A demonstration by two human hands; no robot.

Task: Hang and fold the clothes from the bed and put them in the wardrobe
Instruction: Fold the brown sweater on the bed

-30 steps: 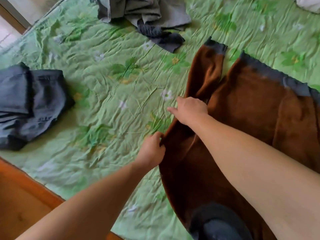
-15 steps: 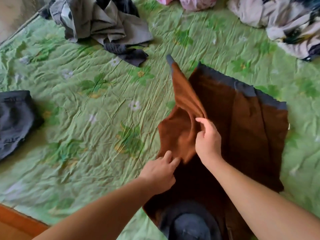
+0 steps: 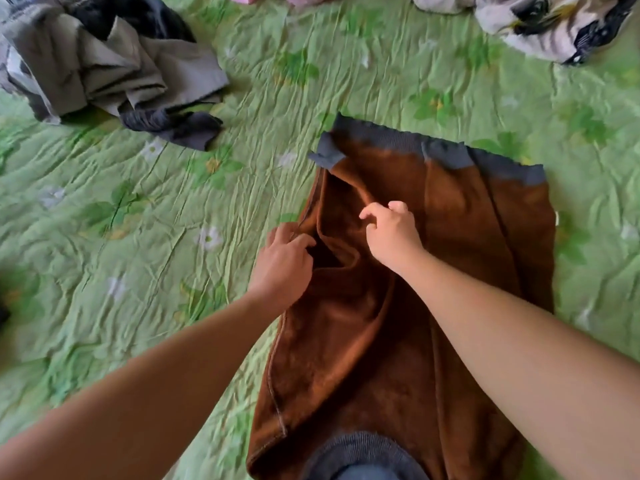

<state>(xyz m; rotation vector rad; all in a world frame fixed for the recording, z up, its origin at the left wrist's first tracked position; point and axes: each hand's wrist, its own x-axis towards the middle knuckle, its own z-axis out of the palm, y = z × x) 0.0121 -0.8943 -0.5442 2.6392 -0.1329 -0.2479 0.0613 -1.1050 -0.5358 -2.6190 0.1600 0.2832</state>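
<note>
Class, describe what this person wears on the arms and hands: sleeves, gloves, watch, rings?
The left hand and right hand have no gloves, watch or rings in view. No sleeves show on either arm up to the frame's edge.

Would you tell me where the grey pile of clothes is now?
Head view: the grey pile of clothes lies upper left on the green bedspread, left of and beyond the brown garment.

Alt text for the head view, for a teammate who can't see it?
A grey-trimmed brown garment lies on a green bedsheet; the left hand grips its left edge, the right hand is over its middle folds. Crumpled clothes lie beyond.
</note>
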